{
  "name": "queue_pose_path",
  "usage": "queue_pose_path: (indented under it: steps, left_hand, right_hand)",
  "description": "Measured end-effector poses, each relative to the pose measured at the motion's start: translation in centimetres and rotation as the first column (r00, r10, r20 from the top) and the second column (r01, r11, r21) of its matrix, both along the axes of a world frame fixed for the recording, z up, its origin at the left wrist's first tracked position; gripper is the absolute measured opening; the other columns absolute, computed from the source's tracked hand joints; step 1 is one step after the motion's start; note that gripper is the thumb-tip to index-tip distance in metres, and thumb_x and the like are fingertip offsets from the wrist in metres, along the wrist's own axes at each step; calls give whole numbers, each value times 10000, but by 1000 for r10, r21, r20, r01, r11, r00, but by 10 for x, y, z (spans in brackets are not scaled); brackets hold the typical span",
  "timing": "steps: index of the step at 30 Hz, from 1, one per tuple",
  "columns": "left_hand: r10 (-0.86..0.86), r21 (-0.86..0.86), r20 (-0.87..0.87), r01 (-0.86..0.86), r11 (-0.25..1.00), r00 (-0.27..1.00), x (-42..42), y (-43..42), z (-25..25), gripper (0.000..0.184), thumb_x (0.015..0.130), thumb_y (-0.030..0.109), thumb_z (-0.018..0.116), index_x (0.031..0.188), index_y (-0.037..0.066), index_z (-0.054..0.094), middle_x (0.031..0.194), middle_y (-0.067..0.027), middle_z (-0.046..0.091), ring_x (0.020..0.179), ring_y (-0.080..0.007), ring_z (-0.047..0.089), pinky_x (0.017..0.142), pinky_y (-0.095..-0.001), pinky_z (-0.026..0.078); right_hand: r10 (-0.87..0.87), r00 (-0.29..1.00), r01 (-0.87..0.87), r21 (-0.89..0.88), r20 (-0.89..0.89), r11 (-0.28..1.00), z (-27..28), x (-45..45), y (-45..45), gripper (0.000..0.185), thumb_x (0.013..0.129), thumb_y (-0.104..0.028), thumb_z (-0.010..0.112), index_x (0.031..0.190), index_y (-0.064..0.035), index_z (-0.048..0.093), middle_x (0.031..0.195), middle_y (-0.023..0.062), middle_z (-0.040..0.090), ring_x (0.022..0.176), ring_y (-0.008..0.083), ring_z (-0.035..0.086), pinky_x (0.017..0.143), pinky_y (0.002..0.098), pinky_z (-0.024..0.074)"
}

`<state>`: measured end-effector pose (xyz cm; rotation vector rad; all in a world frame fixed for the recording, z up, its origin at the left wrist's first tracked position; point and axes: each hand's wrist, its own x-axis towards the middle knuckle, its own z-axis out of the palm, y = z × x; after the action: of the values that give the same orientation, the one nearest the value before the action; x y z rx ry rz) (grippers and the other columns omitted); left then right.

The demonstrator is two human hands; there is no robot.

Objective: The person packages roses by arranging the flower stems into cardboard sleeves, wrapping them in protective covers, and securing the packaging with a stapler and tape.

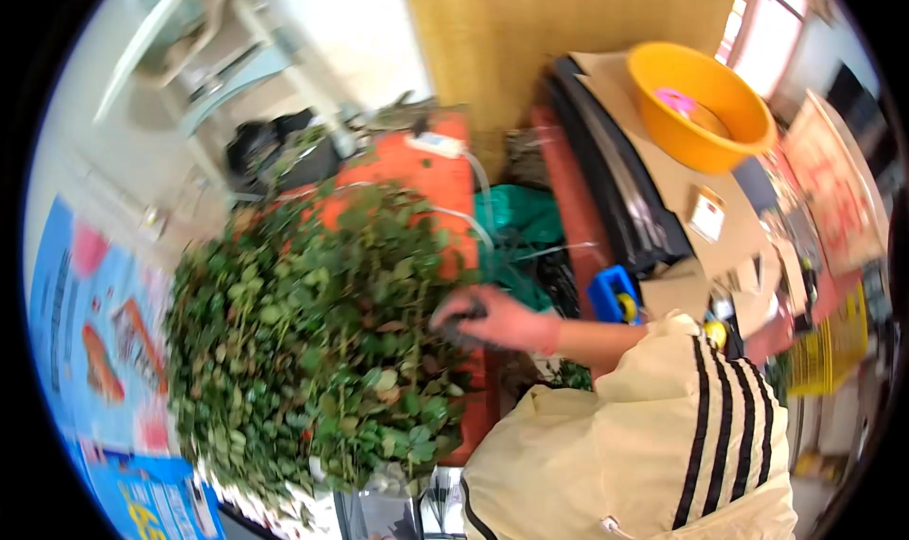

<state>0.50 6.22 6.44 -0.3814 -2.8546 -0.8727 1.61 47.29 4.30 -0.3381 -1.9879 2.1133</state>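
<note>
A large heap of leafy green stems (312, 341) covers much of the red table (459, 247). At the heap's right edge is my right hand (488, 320), in a pinkish glove with dark grey at the fingers. Its fingers are blurred by motion, and whether they hold a stem cannot be made out. The arm comes from a cream sleeve with black stripes (724, 417). My left hand does not show.
An orange basin (701, 105) with a pink item stands on cardboard at the upper right. A blue tape dispenser (614, 296), green bag (521, 216), white power strip (436, 144) and pale shelf (294, 71) are around. A yellow crate (828, 346) stands far right.
</note>
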Motion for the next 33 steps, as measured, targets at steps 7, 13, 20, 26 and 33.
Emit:
queue_pose_path:
  steps: [7, 13, 20, 26, 33]
  left_hand:
    - [-170, -222, 272, 233, 947, 947, -28, 25, -16, 286, 805, 225, 640, 946, -23, 655, 884, -203, 655, 786, -342, 611, 736, -411, 480]
    - [-279, -250, 13, 273, 929, 960, -23, 17, -32, 245, 802, 246, 656, 929, 38, 681, 879, -155, 667, 761, -326, 622, 715, -399, 496]
    - [-291, -227, -134, 256, 940, 947, -19, 10, -36, 239, 821, 246, 648, 907, 25, 680, 850, -154, 663, 744, -320, 623, 707, -385, 502]
    - [-296, -34, -7, 296, 955, 955, -44, -22, -82, 354, 798, 94, 603, 1122, -44, 568, 1039, -186, 627, 893, -308, 610, 838, -354, 468]
    - [-314, 2, -32, 314, 949, 949, -38, -14, -74, 276, 833, 112, 573, 1048, -56, 609, 1007, -175, 643, 901, -289, 610, 825, -357, 472]
  right_hand:
    - [-179, 981, 193, 511, -77, 838, -73, 97, -80, 301, 760, -188, 608, 1049, -107, 593, 935, 113, 615, 913, 303, 587, 826, 376, 461]
    - [-834, 518, 621, 587, 189, 519, -52, 223, -82, 269, 775, -177, 606, 1017, -63, 632, 922, 127, 623, 860, 267, 603, 790, 350, 469]
    - [-852, 454, 741, 420, 260, 524, -135, 292, -16, 290, 823, -210, 628, 1047, -25, 627, 883, 61, 647, 809, 86, 557, 736, 266, 466]
    - [-791, 455, 833, 118, 410, 541, -148, 279, 6, 361, 733, -260, 703, 940, 26, 625, 818, 65, 651, 713, 129, 601, 654, 278, 491]
    - [-967, 246, 612, 785, -70, 99, -147, 292, -55, 224, 754, -228, 601, 860, -36, 645, 715, 119, 637, 729, 284, 626, 709, 374, 487]
